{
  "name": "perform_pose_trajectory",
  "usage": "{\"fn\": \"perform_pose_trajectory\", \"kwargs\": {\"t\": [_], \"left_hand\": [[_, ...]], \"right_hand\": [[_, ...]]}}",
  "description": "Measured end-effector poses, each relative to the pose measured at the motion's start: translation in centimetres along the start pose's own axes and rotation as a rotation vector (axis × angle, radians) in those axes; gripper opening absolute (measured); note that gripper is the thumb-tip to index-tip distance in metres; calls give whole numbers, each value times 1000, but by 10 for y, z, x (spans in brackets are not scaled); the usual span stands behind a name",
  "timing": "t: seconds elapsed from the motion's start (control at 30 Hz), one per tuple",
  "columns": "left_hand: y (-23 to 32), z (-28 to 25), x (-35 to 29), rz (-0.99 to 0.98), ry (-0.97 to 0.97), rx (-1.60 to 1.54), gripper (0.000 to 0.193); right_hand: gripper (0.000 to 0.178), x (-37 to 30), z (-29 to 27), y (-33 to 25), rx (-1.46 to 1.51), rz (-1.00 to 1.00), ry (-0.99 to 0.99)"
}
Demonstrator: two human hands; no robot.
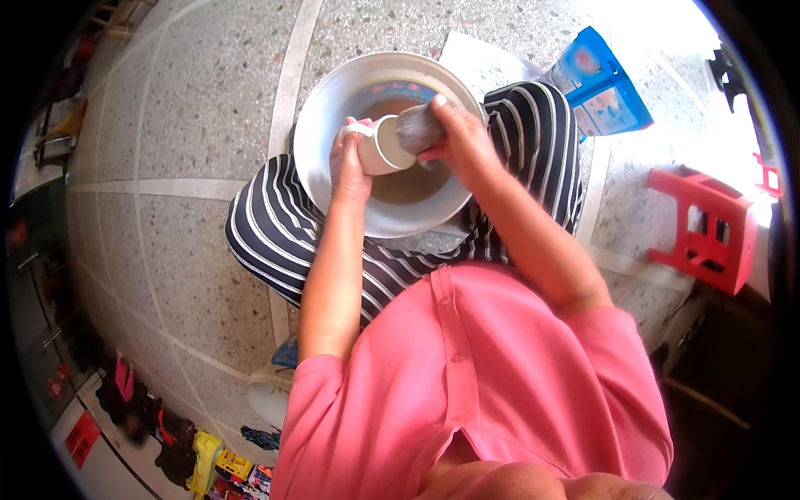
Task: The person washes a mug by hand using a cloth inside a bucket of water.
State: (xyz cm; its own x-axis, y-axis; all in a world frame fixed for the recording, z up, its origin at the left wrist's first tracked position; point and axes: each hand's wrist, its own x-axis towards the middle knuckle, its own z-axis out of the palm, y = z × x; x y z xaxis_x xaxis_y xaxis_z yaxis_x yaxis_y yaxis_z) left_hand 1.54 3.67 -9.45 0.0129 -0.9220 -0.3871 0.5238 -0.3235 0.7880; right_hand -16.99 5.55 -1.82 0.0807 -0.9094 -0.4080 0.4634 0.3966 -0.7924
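My left hand (350,165) is closed around a white mug (377,152), which is tilted with its mouth toward the right. Up against that mouth, my right hand (460,140) grips a soft grey wad (419,127); it is blurred, and I cannot tell whether it is a cloth or a scourer. Both hands are over a wide, pale basin (325,196) between my knees. Cloudy brownish water (408,187) lies in its bottom, and a blue printed patch shows on the far inner wall.
A blue and white packet (602,87) stands on the speckled floor beyond my right knee, near a white sheet (483,62). Farther right, a red plastic stool (704,229) lies tipped over. Cabinets (37,308) line the left edge, with colourful packages (233,467) at the lower left.
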Motion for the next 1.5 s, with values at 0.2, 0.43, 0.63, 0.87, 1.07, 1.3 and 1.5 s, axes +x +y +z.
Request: {"fn": "perform_pose_trajectory", "kwargs": {"t": [0.2,0.43,0.63,0.87,1.07,1.3,1.5], "left_hand": [[-5,-14,-9,45,-145,195,33],[21,26,-16,-80,-174,230,39],[17,17,-10,-90,-205,209,41],[9,16,-6,-5,-102,192,32],[14,24,-2,17,-135,327,33],[13,20,-10,3,-169,258,36],[11,31,-14,34,-156,286,24]], "right_hand": [[20,-12,13,40,-1188,-260,-562],[19,-14,-5,9,-1819,-910,-608],[21,-1,-2,12,-1973,-931,-756],[25,3,16,57,-1019,-440,-390],[25,-5,26,22,-533,283,-290],[13,-10,-2,17,-1815,-846,-588],[27,-9,-2,54,-1114,-936,-374]]}}
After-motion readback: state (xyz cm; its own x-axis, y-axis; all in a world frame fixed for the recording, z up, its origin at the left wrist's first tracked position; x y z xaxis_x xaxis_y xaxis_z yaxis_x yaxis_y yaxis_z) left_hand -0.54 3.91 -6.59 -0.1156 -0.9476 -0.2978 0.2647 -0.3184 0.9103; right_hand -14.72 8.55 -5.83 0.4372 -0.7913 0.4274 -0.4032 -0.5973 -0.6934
